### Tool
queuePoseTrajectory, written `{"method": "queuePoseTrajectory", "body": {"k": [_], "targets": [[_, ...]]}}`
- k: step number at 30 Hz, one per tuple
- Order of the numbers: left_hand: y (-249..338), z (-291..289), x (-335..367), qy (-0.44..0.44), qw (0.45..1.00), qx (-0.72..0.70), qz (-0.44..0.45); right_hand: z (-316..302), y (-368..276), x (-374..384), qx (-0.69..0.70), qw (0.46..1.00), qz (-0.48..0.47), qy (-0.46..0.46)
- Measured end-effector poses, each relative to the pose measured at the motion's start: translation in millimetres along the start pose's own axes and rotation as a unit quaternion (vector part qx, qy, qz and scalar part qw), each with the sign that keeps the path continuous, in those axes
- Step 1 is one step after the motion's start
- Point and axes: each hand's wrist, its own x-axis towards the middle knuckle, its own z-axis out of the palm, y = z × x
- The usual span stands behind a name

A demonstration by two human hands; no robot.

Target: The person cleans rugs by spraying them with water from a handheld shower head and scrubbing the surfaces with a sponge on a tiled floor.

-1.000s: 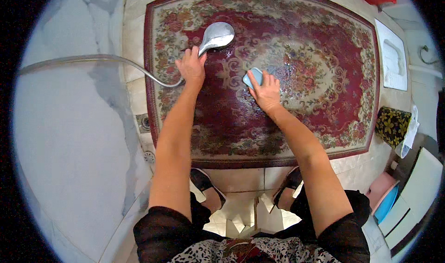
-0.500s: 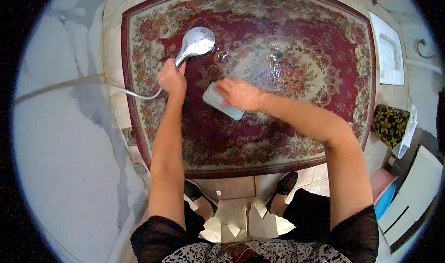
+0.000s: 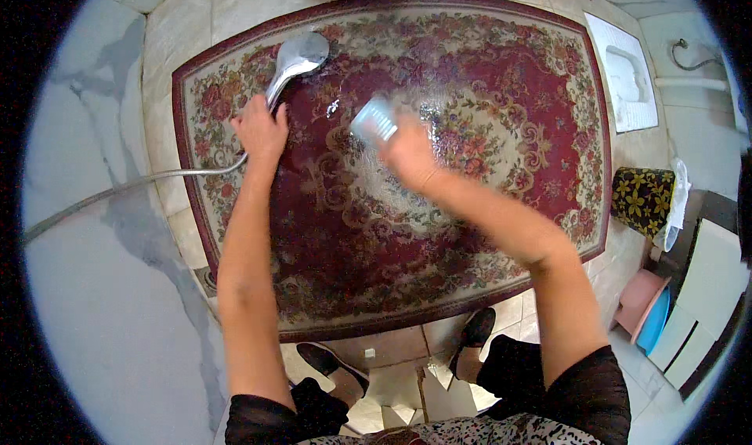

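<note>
A wet red rug [image 3: 313, 288] with a floral pattern and cream border lies spread over the tiles in front of me. At its upper left, my left hand [image 3: 262, 132] is closed round the handle of a chrome shower head [image 3: 304, 52], whose metal hose [image 3: 157, 175] runs off to the left. My right hand [image 3: 410, 151], smeared by motion, grips a pale blue scrub brush [image 3: 374, 121] over the rug's middle, left of the central medallion. Part of the brush is hidden under my fingers. Water glistens on the pile around it.
To the right are a white squat toilet [image 3: 627, 81], a black bin with yellow flowers [image 3: 644, 202], and pink [image 3: 638, 296] and blue basins [image 3: 654, 327]. A marbled wall [image 3: 102, 304] borders the left. My shoes [image 3: 476, 327] stand at the rug's near edge.
My right hand has swept the scrub brush forward across the rug and turned it. The shower head in my left hand now sits farther left in view, while the whole view has shifted too.
</note>
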Motion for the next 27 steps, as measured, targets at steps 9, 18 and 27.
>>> {"method": "queuePoseTrajectory", "body": {"k": [9,18,27], "targets": [[1,15,8,0.011,0.979,-0.034,-0.202,-20,57,137,-0.451,0.827,0.148,0.299],[-16,26,19,0.061,0.977,-0.137,-0.149,-33,40,203,-0.400,0.876,-0.146,0.227],[-11,29,24,0.053,0.961,-0.163,-0.217,39,-66,230,-0.360,0.918,-0.016,0.167]]}}
